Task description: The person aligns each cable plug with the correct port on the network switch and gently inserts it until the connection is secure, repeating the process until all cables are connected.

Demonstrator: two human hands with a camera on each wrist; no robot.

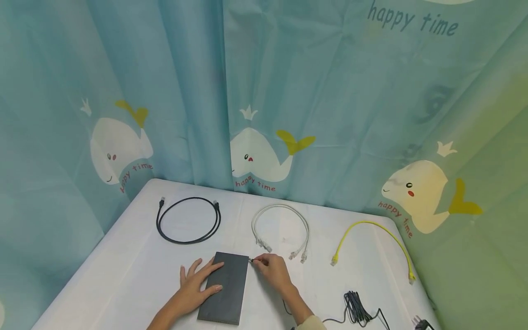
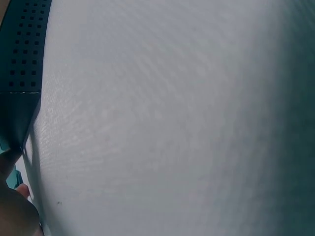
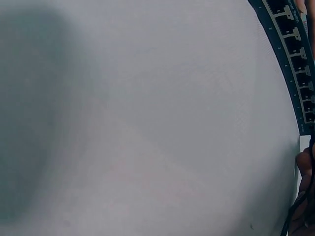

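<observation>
Head view: the box point(image 1: 227, 293) lies flat on the white surface point(image 1: 136, 256), btw the two hands. L hand point(image 1: 191, 291) is spread, thumb & fingertips resting on the box's top from its L side. R hand point(image 1: 274, 271) pinches a small plug point(image 1: 251, 260) at the box's far R corner; we can't tell if it's seated. Black cable point(image 1: 185, 242) lies looped far L, grey cable point(image 1: 264, 246) beyond the hands, yellow cable point(image 1: 373, 222) off R; nearer us on the R are a bundled cord point(image 1: 357, 309) & a pronged adapter point(image 1: 422, 325).

L wrist view: we get the box's vented side at the L edge, w/ a dim bit of hand below (mostly bare surface otherwise). Can't read its finger pose here.

R wrist view: the port row point(image 3: 299, 64) runs down the R edge; fingers sit low in that corner, near its end, w/ a dark lead point(image 3: 290, 216) alongside. Grip unclear here too.

Handling, our guess: box is stiff, prob. metal, fairly light, so may slide if pushed; hold it flat-handed or by the long edges, clear of ports. Plug's tiny & rigid, lead prob. soft: grip the plug's body, not the lead, & keep it straight.
</observation>
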